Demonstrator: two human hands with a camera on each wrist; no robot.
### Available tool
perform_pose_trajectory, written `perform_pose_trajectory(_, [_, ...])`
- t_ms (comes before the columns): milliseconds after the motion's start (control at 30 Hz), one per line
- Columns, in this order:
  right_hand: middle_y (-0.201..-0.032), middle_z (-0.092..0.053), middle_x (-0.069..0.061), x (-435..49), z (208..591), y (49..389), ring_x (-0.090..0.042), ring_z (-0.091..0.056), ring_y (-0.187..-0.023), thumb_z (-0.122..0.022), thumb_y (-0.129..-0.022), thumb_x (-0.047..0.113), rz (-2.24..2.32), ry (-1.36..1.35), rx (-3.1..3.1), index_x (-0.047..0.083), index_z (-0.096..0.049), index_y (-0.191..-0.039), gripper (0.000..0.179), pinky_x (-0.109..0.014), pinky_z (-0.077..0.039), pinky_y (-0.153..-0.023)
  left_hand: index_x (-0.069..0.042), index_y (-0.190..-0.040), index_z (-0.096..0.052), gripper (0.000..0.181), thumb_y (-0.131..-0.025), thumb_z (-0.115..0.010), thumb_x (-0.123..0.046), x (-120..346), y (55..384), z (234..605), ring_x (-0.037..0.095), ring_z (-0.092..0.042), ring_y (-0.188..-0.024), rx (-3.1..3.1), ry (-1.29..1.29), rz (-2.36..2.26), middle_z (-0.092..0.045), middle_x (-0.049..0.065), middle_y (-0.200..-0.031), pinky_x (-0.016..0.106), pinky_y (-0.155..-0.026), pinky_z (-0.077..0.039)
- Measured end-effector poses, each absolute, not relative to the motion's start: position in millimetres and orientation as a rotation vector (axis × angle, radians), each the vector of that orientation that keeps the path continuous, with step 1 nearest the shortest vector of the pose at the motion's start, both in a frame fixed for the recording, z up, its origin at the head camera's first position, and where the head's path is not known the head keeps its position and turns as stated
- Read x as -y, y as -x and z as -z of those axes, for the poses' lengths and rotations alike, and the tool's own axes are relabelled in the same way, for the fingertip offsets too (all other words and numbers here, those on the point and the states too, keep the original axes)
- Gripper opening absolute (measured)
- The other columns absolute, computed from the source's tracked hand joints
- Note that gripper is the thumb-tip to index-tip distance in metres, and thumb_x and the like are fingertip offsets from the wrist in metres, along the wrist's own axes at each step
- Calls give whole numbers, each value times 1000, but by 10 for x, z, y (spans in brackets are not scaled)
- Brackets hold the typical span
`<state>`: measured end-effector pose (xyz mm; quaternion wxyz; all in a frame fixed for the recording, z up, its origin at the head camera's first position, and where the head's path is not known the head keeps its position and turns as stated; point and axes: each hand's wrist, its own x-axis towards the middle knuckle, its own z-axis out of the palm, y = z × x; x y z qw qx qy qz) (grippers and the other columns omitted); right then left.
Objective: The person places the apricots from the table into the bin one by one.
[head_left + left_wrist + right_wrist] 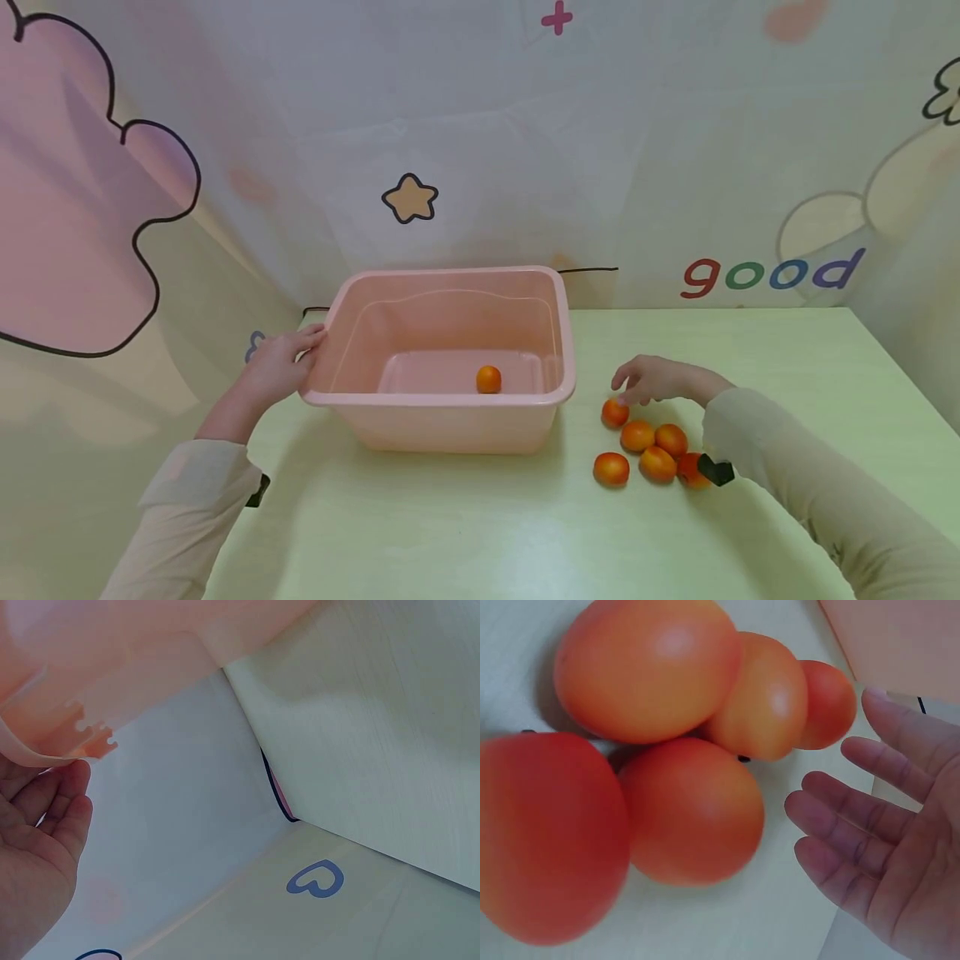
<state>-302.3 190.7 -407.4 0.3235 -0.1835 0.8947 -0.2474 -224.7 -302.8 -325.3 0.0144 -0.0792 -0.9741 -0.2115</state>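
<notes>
A pink plastic basin (pixel 450 423) stands on the table, with one orange-red tomato (pixel 489 380) on its floor. My left hand (pixel 277 367) grips the basin's left rim; in the left wrist view its fingers (pixel 73 778) curl up against the underside of that rim. To the right of the basin, my right hand (pixel 654 379) hovers at the farthest tomato (pixel 615 413) of a loose group. The right wrist view shows this hand (pixel 900 832) with fingers spread and nothing in the palm, its thumb beside that tomato (pixel 831 705).
Several more tomatoes (pixel 637 436) lie close together on the pale table (pixel 465 533), one (pixel 611 470) slightly apart at the left. My right sleeve (pixel 780 458) passes beside the group. Behind the table hangs a printed cloth (pixel 495 200), which also covers the left side.
</notes>
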Motion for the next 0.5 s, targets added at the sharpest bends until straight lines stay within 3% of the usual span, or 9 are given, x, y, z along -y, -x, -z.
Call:
perform_pose_trajectory(100, [-101,-60,-7,-1896,4116,3016,-21,-53,-85,-62,-82,29,665,468,-2330,8,-56,-112,37,-41,-45,-79,4,-129,-43,42,-89,-46,-9,3033,2250,3260,37,-52,-98,3016,261,648,-40,20,-136,27,-55,-33])
perform_pose_trajectory(300, [-105,-59,-9,-1866,4154,2995,-20,-53,-86,-63,-81,26,688,471,-2298,8,-55,-113,37,-40,-45,-79,4,-129,-42,42,-89,-46,-9,3033,2247,3257,33,-52,-85,3023,257,663,-39,20,-137,27,-52,-32])
perform_pose_trajectory(500, [-118,-52,-11,-1833,4182,2952,-22,-49,-96,-67,-78,26,664,425,-2296,11,-54,-116,43,-43,-43,-86,4,-130,-41,42,-90,-46,-9,3018,2241,3241,38,-51,-103,3038,250,654,-38,20,-137,27,-57,-34])
